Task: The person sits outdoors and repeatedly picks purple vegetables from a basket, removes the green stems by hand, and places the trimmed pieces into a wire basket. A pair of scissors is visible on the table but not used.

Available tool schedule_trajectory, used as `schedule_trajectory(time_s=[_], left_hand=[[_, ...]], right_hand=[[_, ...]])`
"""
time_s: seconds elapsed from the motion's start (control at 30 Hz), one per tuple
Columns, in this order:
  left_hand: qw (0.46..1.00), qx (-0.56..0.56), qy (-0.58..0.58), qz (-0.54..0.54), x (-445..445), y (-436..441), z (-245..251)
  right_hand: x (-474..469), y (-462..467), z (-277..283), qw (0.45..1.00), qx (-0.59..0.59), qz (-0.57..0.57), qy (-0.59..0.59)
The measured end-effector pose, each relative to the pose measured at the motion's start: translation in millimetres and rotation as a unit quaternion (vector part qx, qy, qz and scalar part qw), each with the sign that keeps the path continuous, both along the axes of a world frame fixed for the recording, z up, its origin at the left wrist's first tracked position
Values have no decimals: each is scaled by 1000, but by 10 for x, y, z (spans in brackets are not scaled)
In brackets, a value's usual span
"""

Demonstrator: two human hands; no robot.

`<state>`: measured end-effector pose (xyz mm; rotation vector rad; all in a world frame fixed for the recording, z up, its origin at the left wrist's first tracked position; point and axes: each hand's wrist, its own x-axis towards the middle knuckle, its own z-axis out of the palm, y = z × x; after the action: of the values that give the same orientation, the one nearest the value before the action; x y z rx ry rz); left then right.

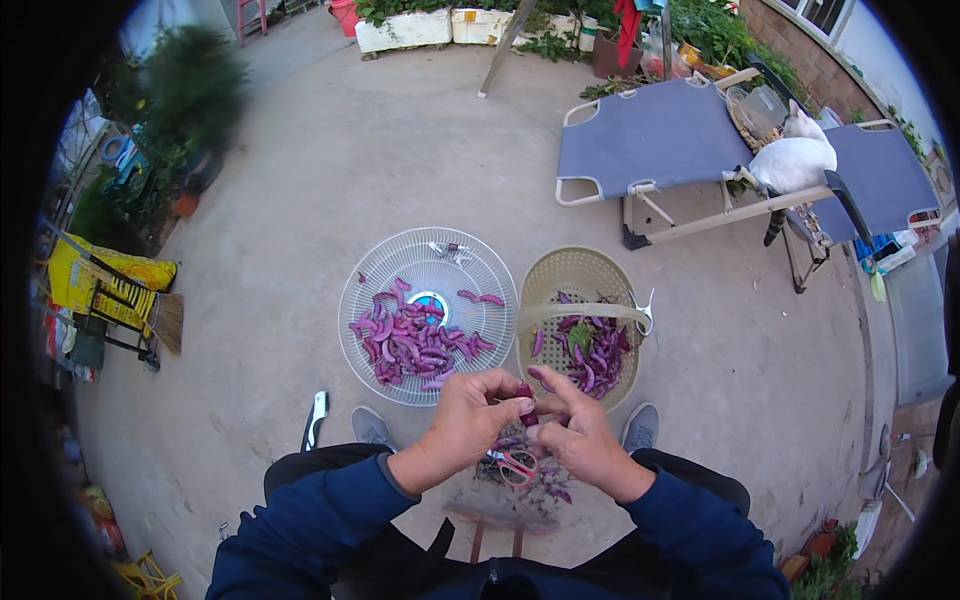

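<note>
My left hand pinches a dark purple bean pod between thumb and fingers, above the ground between my feet. The thumb of my right hand meets the pod's lower end; its index finger points outward. A dark purple bit shows among its curled fingers, partly hidden. Ahead on the left, many purple pods lie in a round wire fan guard. Beside it stands a woven plastic basket with a handle, holding more pods and a green sprig.
Red-handled scissors lie among plant scraps under my hands. A black-and-white folding tool rests left of my shoe. A white cat sits on a blue folding lounger. A broom stands far left.
</note>
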<state>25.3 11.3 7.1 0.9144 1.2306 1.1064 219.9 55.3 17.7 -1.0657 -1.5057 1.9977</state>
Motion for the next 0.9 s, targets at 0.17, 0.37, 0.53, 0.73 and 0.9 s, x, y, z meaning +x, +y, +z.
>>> schedule_trajectory(time_s=[0.17, 0.37, 0.53, 0.73, 0.9], left_hand=[[987, 41, 154, -13, 58, -18, 122], [879, 248, 405, -39, 94, -7, 166], [835, 308, 455, -27, 86, 17, 176], [773, 362, 520, -42, 91, -10, 172], [756, 388, 525, -45, 93, -24, 175]], right_hand=[[65, 119, -42, 974, 196, -61, -97], [73, 130, 38, 897, 435, -13, -76], [63, 124, 47, 865, 495, -20, -75], [98, 127, 37, 911, 407, -31, -61], [82, 96, 44, 990, 115, -77, -9]])
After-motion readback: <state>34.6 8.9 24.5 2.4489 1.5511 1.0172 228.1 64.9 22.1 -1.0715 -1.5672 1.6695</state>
